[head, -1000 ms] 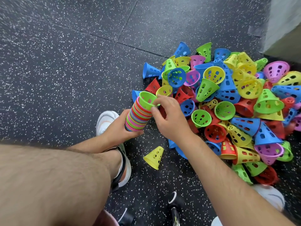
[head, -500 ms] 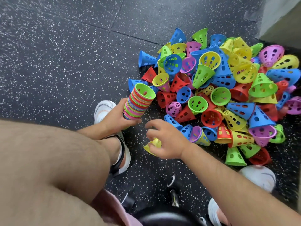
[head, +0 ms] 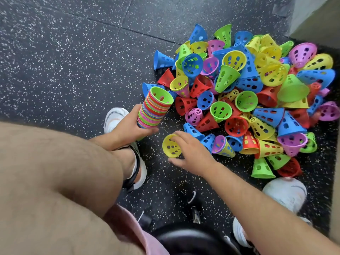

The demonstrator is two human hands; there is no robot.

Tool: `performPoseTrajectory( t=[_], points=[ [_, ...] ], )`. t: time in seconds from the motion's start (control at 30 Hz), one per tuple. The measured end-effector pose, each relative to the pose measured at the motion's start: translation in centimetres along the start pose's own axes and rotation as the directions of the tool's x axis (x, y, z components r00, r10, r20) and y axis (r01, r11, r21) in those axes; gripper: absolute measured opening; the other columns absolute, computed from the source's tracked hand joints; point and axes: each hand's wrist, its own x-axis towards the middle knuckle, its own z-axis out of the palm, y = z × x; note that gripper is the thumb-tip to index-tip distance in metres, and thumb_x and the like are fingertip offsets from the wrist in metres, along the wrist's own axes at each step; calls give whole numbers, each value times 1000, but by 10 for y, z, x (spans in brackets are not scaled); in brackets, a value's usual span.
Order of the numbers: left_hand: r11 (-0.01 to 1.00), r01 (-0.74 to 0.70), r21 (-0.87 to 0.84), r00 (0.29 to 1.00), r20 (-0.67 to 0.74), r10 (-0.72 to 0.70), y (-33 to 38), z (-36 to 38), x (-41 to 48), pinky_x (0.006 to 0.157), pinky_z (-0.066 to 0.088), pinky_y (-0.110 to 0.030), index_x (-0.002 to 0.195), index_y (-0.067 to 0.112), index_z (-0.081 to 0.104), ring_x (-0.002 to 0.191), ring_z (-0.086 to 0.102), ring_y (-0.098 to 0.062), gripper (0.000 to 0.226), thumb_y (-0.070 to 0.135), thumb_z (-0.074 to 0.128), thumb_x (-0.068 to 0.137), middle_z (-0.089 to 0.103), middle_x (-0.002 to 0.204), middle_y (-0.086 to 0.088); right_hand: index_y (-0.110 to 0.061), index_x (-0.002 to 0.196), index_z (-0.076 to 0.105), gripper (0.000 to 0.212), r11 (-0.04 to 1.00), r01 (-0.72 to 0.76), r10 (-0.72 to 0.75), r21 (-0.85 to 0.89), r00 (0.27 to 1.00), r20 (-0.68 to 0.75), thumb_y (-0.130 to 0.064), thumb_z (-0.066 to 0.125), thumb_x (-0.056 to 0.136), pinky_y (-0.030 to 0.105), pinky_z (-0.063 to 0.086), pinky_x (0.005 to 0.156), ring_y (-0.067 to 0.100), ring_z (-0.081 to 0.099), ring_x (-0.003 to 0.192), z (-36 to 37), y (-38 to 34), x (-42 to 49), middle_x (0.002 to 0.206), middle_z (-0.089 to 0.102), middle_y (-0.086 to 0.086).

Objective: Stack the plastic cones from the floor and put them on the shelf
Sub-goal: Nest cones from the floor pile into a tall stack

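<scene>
Left hand (head: 128,129): wrapped round the lower end of the stack of cones (head: 156,109), thumb on the near side, fingers hidden behind.

Stack of cones: nested tight, rims banded red, green, blue, pink and yellow; green cone outermost, open mouth to the camera; tilted up and away from the left hand, towards the heap.

Right hand (head: 191,153): just right of the left hand and slightly nearer the body, apart from it; fingers curled over the far rim of a yellow cone (head: 171,147), thumb close under its near rim. Grip taken as a hold; contact of the thumb hard to tell.

Yellow cone: single, perforated, mouth facing up; between the two hands, just below the stack and not touching it.

Heap of loose cones (head: 248,92): beyond and right of the right hand, on the speckled black floor (head: 64,61); blue, green, yellow, red and pink, lying at all angles, some partly nested in pairs. Nearest blue ones just beside the right-hand knuckles.

White shoe (head: 115,118): directly beneath the left hand.

Second white shoe (head: 285,194): right of the right forearm, at the near edge of the heap.
</scene>
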Motion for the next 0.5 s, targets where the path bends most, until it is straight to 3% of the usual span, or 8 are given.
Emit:
performPoseTrajectory(
  t=[0.1, 0.2, 0.27, 0.37, 0.43, 0.5],
  points=[
    [1000, -3, 3, 1000, -11, 3, 0, 1, 1, 94, 56, -35, 128, 29, 48, 102, 69, -7, 74, 35, 95, 72, 70, 111, 9, -6, 125, 57, 62, 969, -58, 135, 238, 938, -320, -48, 75, 83, 28, 36, 111, 21, 47, 125, -21, -2, 14, 131, 53, 8],
    [1000, -2, 6, 1000, -8, 2, -1, 1, 1, 93, 56, -35, 128, 28, 48, 100, 69, -5, 74, 35, 95, 72, 70, 110, 10, -7, 121, 54, 58, 902, -64, 311, 427, 781, -541, -46, 75, 82, 11, 36, 95, 10, 49, 105, -48, -5, 30, 113, 52, -1],
    [1000, 2, 4, 1000, -4, -2, -2, 1, 2, 93, 57, -37, 127, 28, 48, 99, 69, -6, 74, 37, 95, 71, 70, 110, 10, -10, 132, 50, 67, 847, -82, 420, 525, 708, -567, -50, 72, 83, 5, 31, 96, 2, 46, 110, -66, -7, 42, 119, 51, -6],
    [1000, 8, -5, 1000, 1, -8, -2, 1, 1, 94, 57, -42, 124, 34, 49, 99, 69, -7, 72, 44, 93, 68, 71, 107, 11, -16, 146, 43, 77, 785, -96, 505, 612, 671, -542, -58, 65, 85, 5, 25, 104, -4, 39, 126, -89, -8, 59, 137, 46, -11],
    [1000, 17, -21, 1000, 2, -17, -2, 0, 1, 94, 57, -45, 120, 39, 50, 99, 70, -11, 68, 45, 93, 67, 72, 105, 11, -20, 148, 42, 79, 753, -102, 525, 649, 688, -501, -64, 58, 85, 10, 27, 107, -5, 38, 130, -99, -11, 70, 139, 44, -15],
    [999, 22, -34, 1000, 3, -22, -2, 0, 0, 94, 56, -48, 119, 41, 50, 100, 70, -14, 67, 44, 93, 67, 72, 106, 10, -23, 149, 42, 78, 737, -112, 501, 667, 753, -427, -67, 54, 85, 18, 28, 110, -3, 37, 133, -104, -16, 81, 139, 42, -19]
  ],
)
